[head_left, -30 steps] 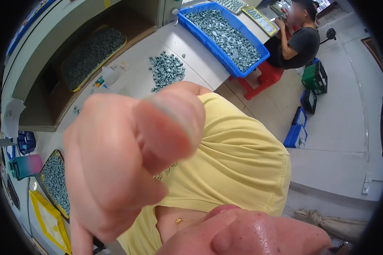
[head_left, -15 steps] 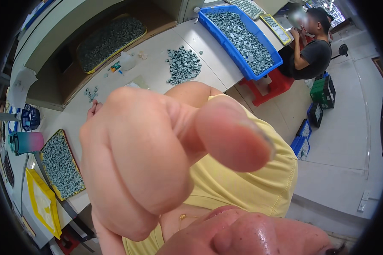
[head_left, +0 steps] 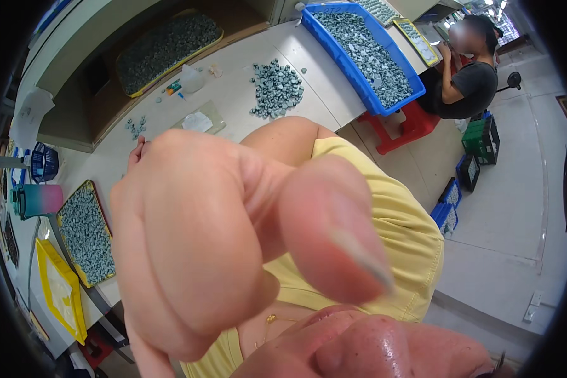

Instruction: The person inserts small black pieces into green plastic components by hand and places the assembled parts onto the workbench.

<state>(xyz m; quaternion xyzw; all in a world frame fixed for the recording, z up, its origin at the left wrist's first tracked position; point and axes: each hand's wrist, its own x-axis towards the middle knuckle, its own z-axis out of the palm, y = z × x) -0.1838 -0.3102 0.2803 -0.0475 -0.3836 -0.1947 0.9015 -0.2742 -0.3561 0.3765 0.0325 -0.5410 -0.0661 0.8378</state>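
Filling the foreground: my right hand (head_left: pixel 189 233), close to the camera, thumb side uppermost.
Right fingers: curled inward, with the thumb standing clear of them and angled down to the right; the hollow of the hand is turned from view, so I cannot tell whether anything sits inside.
Left hand (head_left: pixel 138 151): mostly hidden behind the right; only some fingertips show, low over the worktop (head_left: pixel 321 94). I cannot tell whether they are clenched or released.
Small stone group (head_left: pixel 136 128): a loose scatter of grey-green stones on the worktop, just beyond my left fingertips.
Main stone pile (head_left: pixel 277 91): same kind of stone, spread further right, apart from both hands.
Flat pad (head_left: pixel 217 118): on the worktop between the two stone groups, a white piece (head_left: pixel 197 121) lying on it.
Blue tray (head_left: pixel 334 63): beyond the main pile, filled with stones.
Shelf tray (head_left: pixel 146 90): yellow-rimmed, stone-filled, inside the recess at upper left.
Side tray (head_left: pixel 87 280): yellow-edged, stone-filled, left of my right hand.
Yellow frame (head_left: pixel 75 309): beside the side tray, tilted.
Bottle (head_left: pixel 41 200): turquoise and pink, near the side tray.
Blue basket (head_left: pixel 44 164): just above the bottle in view.
Co-worker (head_left: pixel 475 85): seated on a red stool (head_left: pixel 403 129), upper right, well apart from my hands.
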